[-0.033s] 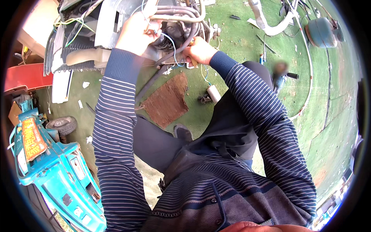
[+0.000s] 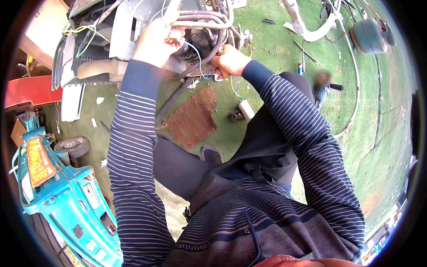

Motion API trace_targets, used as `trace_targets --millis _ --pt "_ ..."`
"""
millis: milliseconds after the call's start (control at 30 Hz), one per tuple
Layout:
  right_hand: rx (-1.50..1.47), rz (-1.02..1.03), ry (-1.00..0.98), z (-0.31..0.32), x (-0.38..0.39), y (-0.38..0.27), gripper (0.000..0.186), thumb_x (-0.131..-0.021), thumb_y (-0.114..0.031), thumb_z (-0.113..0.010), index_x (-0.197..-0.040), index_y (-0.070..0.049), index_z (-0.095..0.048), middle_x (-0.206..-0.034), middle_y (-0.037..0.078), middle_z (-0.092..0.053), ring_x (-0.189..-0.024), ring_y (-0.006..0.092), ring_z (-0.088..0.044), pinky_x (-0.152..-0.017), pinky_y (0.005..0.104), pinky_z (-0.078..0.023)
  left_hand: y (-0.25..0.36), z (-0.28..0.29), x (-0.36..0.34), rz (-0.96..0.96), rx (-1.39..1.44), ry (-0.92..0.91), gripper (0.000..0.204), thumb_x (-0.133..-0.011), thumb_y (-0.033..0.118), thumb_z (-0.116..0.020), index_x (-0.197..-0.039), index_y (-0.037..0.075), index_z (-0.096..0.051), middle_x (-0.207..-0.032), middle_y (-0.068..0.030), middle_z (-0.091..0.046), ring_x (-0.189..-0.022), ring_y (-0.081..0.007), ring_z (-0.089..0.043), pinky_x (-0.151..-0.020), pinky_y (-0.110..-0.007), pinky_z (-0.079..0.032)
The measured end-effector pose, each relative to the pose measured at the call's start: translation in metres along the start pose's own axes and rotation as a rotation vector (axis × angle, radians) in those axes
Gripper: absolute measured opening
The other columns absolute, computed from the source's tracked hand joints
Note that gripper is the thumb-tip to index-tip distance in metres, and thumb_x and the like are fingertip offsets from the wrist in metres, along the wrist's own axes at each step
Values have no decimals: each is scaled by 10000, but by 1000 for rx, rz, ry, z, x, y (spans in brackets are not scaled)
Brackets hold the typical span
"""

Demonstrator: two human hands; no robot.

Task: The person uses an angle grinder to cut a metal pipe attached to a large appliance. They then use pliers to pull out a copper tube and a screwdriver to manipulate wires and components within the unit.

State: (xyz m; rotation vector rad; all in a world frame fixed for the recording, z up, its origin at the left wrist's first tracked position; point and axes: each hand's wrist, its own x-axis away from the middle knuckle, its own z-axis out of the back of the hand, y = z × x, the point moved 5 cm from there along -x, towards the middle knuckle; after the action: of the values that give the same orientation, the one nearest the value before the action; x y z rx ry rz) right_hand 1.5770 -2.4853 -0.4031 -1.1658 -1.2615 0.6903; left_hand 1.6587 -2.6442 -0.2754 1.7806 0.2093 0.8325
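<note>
My left hand (image 2: pixel 155 42) is closed on a small metal fitting (image 2: pixel 175 38) among bent tubes (image 2: pixel 204 24) and a thin blue wire at the top of a dismantled machine (image 2: pixel 124 31). Just right of a dark hose (image 2: pixel 191 71), my right hand (image 2: pixel 233 62) has its fingers curled round something small and yellowish, partly hidden and hard to make out. Thin wires run below it to a white cylinder (image 2: pixel 246 109) on the green floor.
A rusty brown sheet (image 2: pixel 191 118) lies between my legs. A turquoise body part (image 2: pixel 66 209), a wheel (image 2: pixel 71 147) and a red panel (image 2: pixel 31 89) are at left. A blue gas cylinder (image 2: pixel 367 35), a long hose and a blurred object (image 2: pixel 322 84) are at right.
The view has shifted very slightly. My right hand sits a little differently at the hose, with its fingers still curled; my left hand keeps its hold.
</note>
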Motion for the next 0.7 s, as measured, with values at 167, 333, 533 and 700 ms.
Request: trace_targets --millis 167,333,533,700 --pt "-74 -134 -92 14 17 -7 275 -939 -203 -580 -1085 16 -659 -881 108 -711 -717 177 -692 -649 347 -607 -6 -3 5 29 16 -9 489 -996 290 -655 -1467 187 -570 -913 -18 -653 -767 -118 -570 -687 -285 -453" --pt "301 -268 -62 29 32 -1 267 -939 -239 -615 -1031 4 -680 -843 67 -701 -740 157 -676 -583 310 -538 -9 3 5 -22 -2 -4 467 -1001 288 -655 -1450 177 -587 -945 -9 -642 -782 -101 -559 -685 -277 -469" --pt "-97 -393 -68 26 61 2 304 -1008 -272 -594 -1173 -17 -598 -1046 107 -693 -873 179 -688 -630 351 -596 -8 5 6 -37 33 -39 400 -1025 336 -638 -1384 159 -634 -863 19 -621 -705 -68 -535 -660 -247 -467" --pt "388 -305 33 42 54 3 377 -971 -271 -613 -1197 28 -574 -1099 201 -708 -912 298 -722 -750 427 -606 -5 -2 10 -36 -5 -47 313 -1024 341 -642 -1249 126 -675 -824 31 -573 -673 -67 -521 -656 -250 -470"
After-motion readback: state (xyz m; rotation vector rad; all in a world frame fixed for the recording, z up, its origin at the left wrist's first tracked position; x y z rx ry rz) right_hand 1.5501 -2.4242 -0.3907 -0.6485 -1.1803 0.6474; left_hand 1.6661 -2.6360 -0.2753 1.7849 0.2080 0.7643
